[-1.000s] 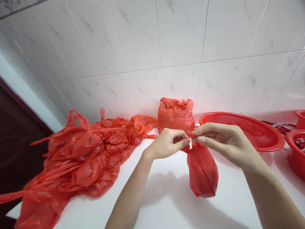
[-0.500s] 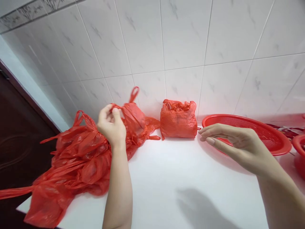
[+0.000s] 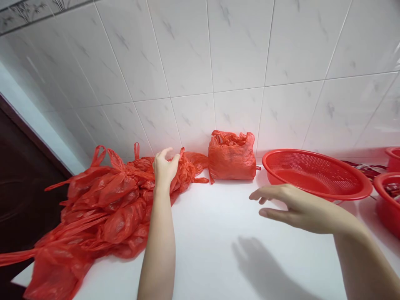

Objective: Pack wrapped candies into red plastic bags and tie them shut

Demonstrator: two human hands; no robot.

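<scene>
A heap of tied red plastic bags (image 3: 103,208) lies on the left of the white counter (image 3: 225,233). My left hand (image 3: 165,168) rests on the heap's far right end, fingers loosely spread over a bag, gripping nothing that I can see. My right hand (image 3: 281,204) hovers above the counter with fingers stretched out and holds nothing. A single filled red bag (image 3: 231,156) with an open top stands against the tiled wall between my hands.
A red mesh colander (image 3: 315,173) sits at the back right, just beyond my right hand. Two more red bowls (image 3: 387,200) show at the right edge. The counter ends at the left by a dark door (image 3: 18,175).
A second ago both hands pinched a small red bag at its top. My left hand carried it left, set it on the heap and opened. My right hand dropped lower, empty.
</scene>
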